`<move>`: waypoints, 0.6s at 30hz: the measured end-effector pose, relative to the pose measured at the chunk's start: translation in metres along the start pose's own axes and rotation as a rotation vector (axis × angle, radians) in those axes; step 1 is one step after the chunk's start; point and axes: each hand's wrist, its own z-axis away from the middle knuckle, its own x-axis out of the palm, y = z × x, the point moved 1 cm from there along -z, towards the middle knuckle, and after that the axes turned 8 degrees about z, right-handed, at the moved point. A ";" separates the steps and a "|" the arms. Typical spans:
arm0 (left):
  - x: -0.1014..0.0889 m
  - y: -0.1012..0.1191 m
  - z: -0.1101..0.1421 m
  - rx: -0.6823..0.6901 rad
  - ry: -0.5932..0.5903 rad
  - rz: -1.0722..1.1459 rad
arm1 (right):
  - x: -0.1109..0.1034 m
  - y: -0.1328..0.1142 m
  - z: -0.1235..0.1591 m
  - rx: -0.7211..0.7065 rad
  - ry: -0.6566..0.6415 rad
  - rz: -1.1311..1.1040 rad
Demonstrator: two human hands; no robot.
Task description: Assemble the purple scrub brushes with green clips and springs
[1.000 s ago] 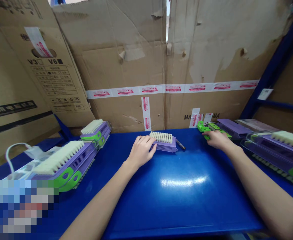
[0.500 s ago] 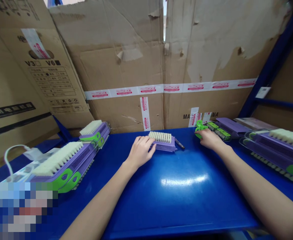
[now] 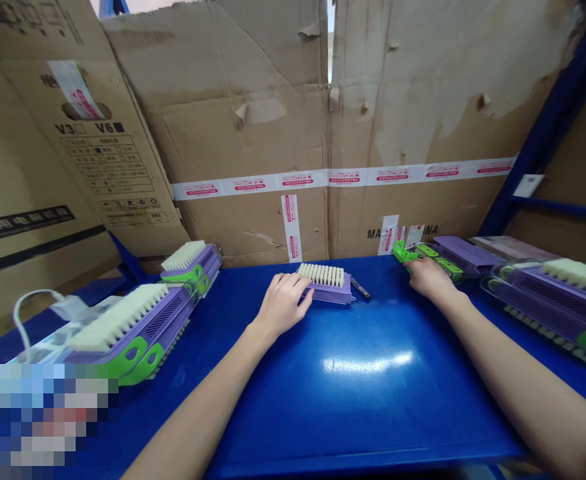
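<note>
My left hand (image 3: 287, 300) has its fingers closed over the left end of a purple brush (image 3: 330, 293), whose cream bristles point up. A dark, pen-like tool (image 3: 361, 289) lies just right of that brush. Farther right, my right hand (image 3: 430, 277) reaches to the back of the table, its fingertips closed at a bright green plastic part (image 3: 403, 251). My own fingers hide some of that part. Just behind this hand are green-and-clear pieces (image 3: 447, 268) and a purple plastic housing (image 3: 465, 255).
Stacked purple-and-green brushes (image 3: 123, 327) line the left side, with a smaller pair (image 3: 190, 267) behind them. Another stack (image 3: 567, 300) stands at the right. A white charger with a cable (image 3: 70, 307) is at far left. Cardboard (image 3: 253, 147) walls the back of the blue table (image 3: 363, 413).
My right hand has shifted slightly right, and the green part at its fingertips has turned. My left hand stays on the brush.
</note>
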 end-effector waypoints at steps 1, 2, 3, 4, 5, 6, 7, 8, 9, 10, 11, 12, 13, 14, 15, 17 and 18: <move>0.000 0.000 0.000 0.000 -0.001 0.002 | 0.000 0.000 0.000 -0.001 0.001 0.002; 0.000 0.000 0.000 -0.001 -0.003 0.004 | 0.000 0.000 0.000 -0.002 0.003 0.004; 0.000 0.000 0.000 -0.003 -0.005 0.006 | 0.000 0.000 0.001 -0.005 0.008 0.006; 0.000 0.000 0.000 -0.004 -0.007 0.007 | -0.001 0.000 0.001 -0.007 0.018 0.008; -0.001 0.000 0.000 -0.006 -0.009 0.008 | -0.002 -0.001 0.002 -0.010 0.035 0.008; -0.001 0.000 -0.001 -0.007 -0.010 0.009 | -0.004 -0.002 0.002 -0.011 0.061 0.009; -0.001 0.000 -0.001 -0.008 -0.012 0.008 | -0.007 -0.002 0.003 -0.009 0.096 0.010; -0.001 0.000 0.000 -0.008 -0.013 0.008 | -0.010 -0.002 0.004 -0.002 0.137 0.013; -0.001 0.000 0.000 -0.010 -0.014 0.006 | -0.014 -0.002 0.005 0.012 0.181 0.017; -0.001 0.000 0.000 -0.012 -0.015 0.005 | -0.017 -0.001 0.005 0.034 0.223 0.024; -0.001 0.000 0.000 -0.014 -0.017 0.004 | -0.021 0.000 0.006 0.063 0.256 0.032; -0.001 0.000 0.000 -0.016 -0.019 0.006 | -0.024 0.002 0.007 0.097 0.275 0.039; -0.001 0.000 0.000 -0.018 -0.019 0.008 | -0.027 0.004 0.008 0.132 0.279 0.043; -0.001 0.001 -0.001 -0.019 -0.018 0.011 | -0.029 0.007 0.009 0.168 0.269 0.043; -0.002 0.001 -0.001 -0.021 -0.018 0.014 | -0.030 0.010 0.010 0.197 0.245 0.039; -0.002 0.001 -0.001 -0.024 -0.021 0.016 | -0.030 0.015 0.012 0.235 0.169 0.021; -0.002 0.001 -0.001 -0.026 -0.024 0.016 | -0.030 0.017 0.012 0.248 0.126 0.008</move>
